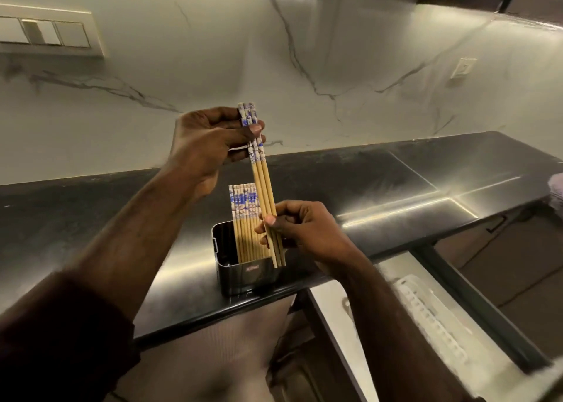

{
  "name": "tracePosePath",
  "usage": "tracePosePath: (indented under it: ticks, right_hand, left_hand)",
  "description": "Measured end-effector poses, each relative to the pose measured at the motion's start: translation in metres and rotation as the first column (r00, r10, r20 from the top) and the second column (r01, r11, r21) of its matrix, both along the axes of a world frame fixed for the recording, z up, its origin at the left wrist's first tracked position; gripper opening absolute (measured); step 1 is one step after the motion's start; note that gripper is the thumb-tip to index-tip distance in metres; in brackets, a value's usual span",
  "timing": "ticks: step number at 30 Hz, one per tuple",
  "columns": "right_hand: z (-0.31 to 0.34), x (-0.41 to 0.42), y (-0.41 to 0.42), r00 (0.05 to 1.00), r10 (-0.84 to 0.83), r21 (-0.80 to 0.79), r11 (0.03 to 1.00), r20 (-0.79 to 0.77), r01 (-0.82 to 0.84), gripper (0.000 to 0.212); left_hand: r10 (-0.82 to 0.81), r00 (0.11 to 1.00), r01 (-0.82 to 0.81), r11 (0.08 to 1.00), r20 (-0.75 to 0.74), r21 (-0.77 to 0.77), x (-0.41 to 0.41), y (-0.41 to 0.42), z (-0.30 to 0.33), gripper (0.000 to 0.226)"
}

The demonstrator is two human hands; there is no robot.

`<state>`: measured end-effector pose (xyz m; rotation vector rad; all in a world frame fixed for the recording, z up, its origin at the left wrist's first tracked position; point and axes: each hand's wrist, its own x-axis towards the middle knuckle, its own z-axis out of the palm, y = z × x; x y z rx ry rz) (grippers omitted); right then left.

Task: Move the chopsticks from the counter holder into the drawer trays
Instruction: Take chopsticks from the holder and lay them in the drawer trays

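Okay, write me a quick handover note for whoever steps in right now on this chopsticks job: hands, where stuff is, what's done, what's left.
Left hand: grips the patterned tops of a small bundle of chopsticks, lifted above the holder.
Right hand: pinches the same bundle low down, steadying it.
Holder: on the black counter, near its front edge, with a row of chopsticks standing inside.
Drawer: open to the lower right, white tray inside; no chopsticks visible in it, view blurred.
Done: one bundle pulled out.
Left: lay this bundle in the tray, then move the rest.
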<state>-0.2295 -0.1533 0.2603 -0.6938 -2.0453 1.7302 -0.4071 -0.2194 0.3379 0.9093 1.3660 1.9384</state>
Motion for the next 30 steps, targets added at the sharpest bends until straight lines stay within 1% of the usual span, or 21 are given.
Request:
tracePosePath:
  ticks: [4,8,14,19,24,30]
  right_hand:
    - [0.007,0.055,0.001,0.999,0.024,-0.038,0.999,0.029,-0.022,0.018]
    - [0.010,0.122,-0.001,0.998,0.022,-0.132,0.991,0.054,-0.015,0.020]
    - [0.013,0.239,-0.004,0.991,-0.070,-0.156,0.984,0.110,0.086,0.018]
    - [0.021,0.332,0.001,0.979,-0.141,-0.180,0.969,0.149,0.167,0.020]
    - [0.025,0.393,0.018,0.961,-0.172,-0.167,0.963,0.216,0.210,0.015]
    - [0.003,0.425,0.038,0.943,-0.190,-0.209,0.945,0.275,0.251,0.015]
  left_hand:
    - [-0.023,0.998,0.023,1.000,0.054,0.003,0.038,0.008,0.006,0.019]
    - [-0.046,0.994,0.047,0.999,0.096,0.001,0.094,0.018,0.006,0.019]
    - [-0.074,0.986,0.077,0.997,0.153,-0.018,0.207,0.035,-0.006,0.024]
    - [-0.177,0.966,0.197,0.976,0.190,-0.090,0.309,0.050,-0.023,0.027]
    - [-0.257,0.931,0.287,0.954,0.258,-0.084,0.378,0.064,-0.034,0.021]
    - [-0.266,0.910,0.324,0.935,0.318,-0.145,0.408,0.089,-0.062,0.021]
